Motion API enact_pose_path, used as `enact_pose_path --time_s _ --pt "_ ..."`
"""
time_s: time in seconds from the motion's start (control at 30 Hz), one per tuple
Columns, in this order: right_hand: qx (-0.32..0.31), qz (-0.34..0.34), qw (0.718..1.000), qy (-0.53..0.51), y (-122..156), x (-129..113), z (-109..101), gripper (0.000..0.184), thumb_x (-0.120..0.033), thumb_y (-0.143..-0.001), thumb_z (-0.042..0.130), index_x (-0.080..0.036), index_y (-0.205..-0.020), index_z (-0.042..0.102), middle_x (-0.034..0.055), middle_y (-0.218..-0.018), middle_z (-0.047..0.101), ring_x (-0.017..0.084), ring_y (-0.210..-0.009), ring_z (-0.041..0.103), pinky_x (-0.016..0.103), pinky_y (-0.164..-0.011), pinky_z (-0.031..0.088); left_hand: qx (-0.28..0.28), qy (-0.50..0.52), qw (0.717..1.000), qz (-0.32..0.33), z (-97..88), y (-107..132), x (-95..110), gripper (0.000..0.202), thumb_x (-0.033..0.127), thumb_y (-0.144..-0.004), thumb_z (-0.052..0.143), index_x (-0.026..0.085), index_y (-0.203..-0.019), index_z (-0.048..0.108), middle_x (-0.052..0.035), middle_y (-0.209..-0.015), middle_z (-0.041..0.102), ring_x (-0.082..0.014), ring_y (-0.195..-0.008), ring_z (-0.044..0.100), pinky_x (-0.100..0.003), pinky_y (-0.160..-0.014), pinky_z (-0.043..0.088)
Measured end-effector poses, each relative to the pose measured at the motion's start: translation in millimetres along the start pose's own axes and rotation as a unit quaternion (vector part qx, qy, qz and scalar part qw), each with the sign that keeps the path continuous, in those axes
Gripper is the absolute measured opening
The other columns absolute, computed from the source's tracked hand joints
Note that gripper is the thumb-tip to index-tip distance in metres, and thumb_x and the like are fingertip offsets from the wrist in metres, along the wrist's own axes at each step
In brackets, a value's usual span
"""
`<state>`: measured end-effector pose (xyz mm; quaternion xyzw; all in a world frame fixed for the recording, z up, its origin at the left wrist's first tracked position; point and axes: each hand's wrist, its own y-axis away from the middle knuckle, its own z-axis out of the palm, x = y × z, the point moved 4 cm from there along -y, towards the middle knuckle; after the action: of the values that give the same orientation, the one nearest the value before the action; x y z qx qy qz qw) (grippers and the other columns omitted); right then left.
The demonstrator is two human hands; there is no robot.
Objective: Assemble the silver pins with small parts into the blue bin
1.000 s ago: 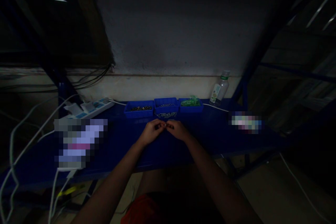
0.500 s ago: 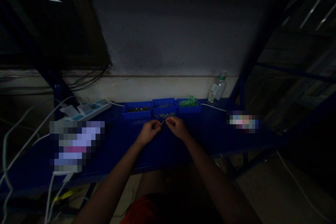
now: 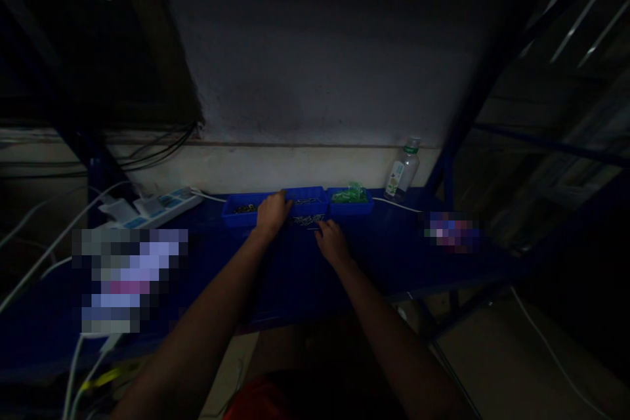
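My left hand (image 3: 272, 215) reaches over the front edge of the left blue bin (image 3: 229, 211), which holds small brass-coloured metal parts. Its fingertips are mostly hidden at the border with the middle blue bin (image 3: 321, 202), where thin silvery pieces lie. Closer to me, my right hand (image 3: 335, 243) is closed in a pinch, and a thin metal pin (image 3: 313, 230) pokes out from its fingertips. Just beyond those fingers, a loose pile of similar thin metal pins (image 3: 306, 219) lies on the blue table (image 3: 295, 275).
A third blue bin (image 3: 361, 209) holds green plastic pieces (image 3: 350, 194). Behind it to the right stands a clear bottle (image 3: 402, 174). White power strip (image 3: 165, 208) and cables lie at the left. Blurred-out items sit at both sides of the table.
My left hand has left the right hand and the pin, moving forward and left to the bins. My right hand stays near the pile. The view has shifted slightly.
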<state>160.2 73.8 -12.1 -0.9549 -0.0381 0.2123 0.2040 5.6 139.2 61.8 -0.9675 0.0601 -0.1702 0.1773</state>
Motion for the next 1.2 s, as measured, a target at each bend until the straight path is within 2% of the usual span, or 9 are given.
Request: enact_pose_path --time_s 0.13,0.23,0.3,0.4,0.5,0.6,0.97,1.1,1.2 --pt "-0.001 -0.008 1.000 0.003 -1 1 3 0.019 -0.025 -0.085 0.043 -0.020 -0.093 0.058 0.0070 -0.093 0.052 0.016 -0.087 0.048 0.026 -0.077 0.035 0.002 0.025 0.997 0.075 8.8 26 6 0.036 0.039 -0.081 0.043 0.016 -0.107 0.055 -0.0114 -0.100 0.062 -0.0213 -0.089 0.058 -0.028 -0.076 0.041" --pt "0.007 -0.020 1.000 -0.009 -2 1 5 0.017 -0.023 -0.086 0.041 -0.019 -0.086 0.058 0.0068 -0.089 0.053 0.016 -0.083 0.048 0.025 -0.075 0.035 -0.042 0.074 0.990 0.112 18.8 53 -2 0.032 0.037 -0.081 0.044 0.017 -0.100 0.059 -0.0082 -0.092 0.064 -0.0196 -0.082 0.059 -0.026 -0.072 0.042" --pt "0.003 -0.048 0.998 -0.029 -1 -1 5 0.016 -0.022 -0.085 0.042 -0.019 -0.084 0.057 0.0059 -0.086 0.053 0.015 -0.083 0.048 0.025 -0.075 0.035 -0.068 0.117 0.983 0.127 23.6 67 -9 0.034 0.037 -0.080 0.045 0.016 -0.101 0.059 -0.0070 -0.088 0.065 -0.0184 -0.080 0.059 -0.025 -0.071 0.043" --pt "-0.013 -0.105 0.992 -0.072 2 -8 3 0.013 -0.023 -0.085 0.043 -0.020 -0.084 0.056 0.0038 -0.085 0.054 0.015 -0.084 0.048 0.024 -0.076 0.035 -0.078 0.164 0.972 0.148 26.2 79 -15 0.035 0.038 -0.080 0.045 0.016 -0.103 0.059 -0.0062 -0.089 0.064 -0.0172 -0.080 0.059 -0.025 -0.072 0.043" --pt "-0.027 -0.154 0.981 -0.111 7 -15 0 0.013 -0.024 -0.086 0.043 -0.020 -0.085 0.056 0.0029 -0.085 0.055 0.014 -0.085 0.048 0.024 -0.078 0.035 -0.082 0.177 0.965 0.174 26.3 83 -12 0.030 0.037 -0.081 0.044 0.018 -0.094 0.063 -0.0054 -0.086 0.063 -0.0161 -0.077 0.058 -0.025 -0.072 0.042" --pt "-0.034 -0.167 0.976 -0.136 8 -18 -3 0.013 -0.024 -0.086 0.043 -0.020 -0.086 0.055 0.0027 -0.085 0.056 0.013 -0.086 0.049 0.024 -0.079 0.035 -0.092 0.198 0.957 0.191 24.7 84 -8 0.028 0.037 -0.081 0.045 0.018 -0.086 0.065 -0.0049 -0.083 0.063 -0.0156 -0.076 0.057 -0.025 -0.072 0.042" --pt "-0.059 -0.154 0.970 -0.180 7 -18 -1 0.009 -0.026 -0.079 0.054 -0.020 -0.082 0.060 0.0013 -0.080 0.060 0.012 -0.077 0.053 0.023 -0.072 0.038 -0.085 0.260 0.943 0.188 18.2 85 -7 0.027 0.038 -0.080 0.046 0.018 -0.086 0.064 -0.0038 -0.083 0.062 -0.0146 -0.075 0.056 -0.024 -0.071 0.042" --pt "-0.078 -0.144 0.957 -0.240 6 -17 -1 0.014 -0.029 -0.079 0.053 -0.019 -0.082 0.063 0.0009 -0.080 0.062 0.011 -0.073 0.055 0.022 -0.070 0.039 -0.071 0.282 0.943 0.163 14.2 86 -6 0.025 0.036 -0.082 0.043 0.017 -0.086 0.059 -0.0024 -0.083 0.062 -0.0137 -0.076 0.057 -0.023 -0.071 0.042" --pt "-0.076 -0.112 0.944 -0.300 4 -14 -2 0.019 -0.032 -0.081 0.048 -0.019 -0.086 0.062 0.0007 -0.081 0.064 0.011 -0.073 0.057 0.022 -0.069 0.041 -0.059 0.293 0.945 0.136 12.5 87 -8 0.023 0.035 -0.082 0.042 0.017 -0.088 0.056 -0.0014 -0.082 0.062 -0.0132 -0.076 0.057 -0.022 -0.070 0.042"
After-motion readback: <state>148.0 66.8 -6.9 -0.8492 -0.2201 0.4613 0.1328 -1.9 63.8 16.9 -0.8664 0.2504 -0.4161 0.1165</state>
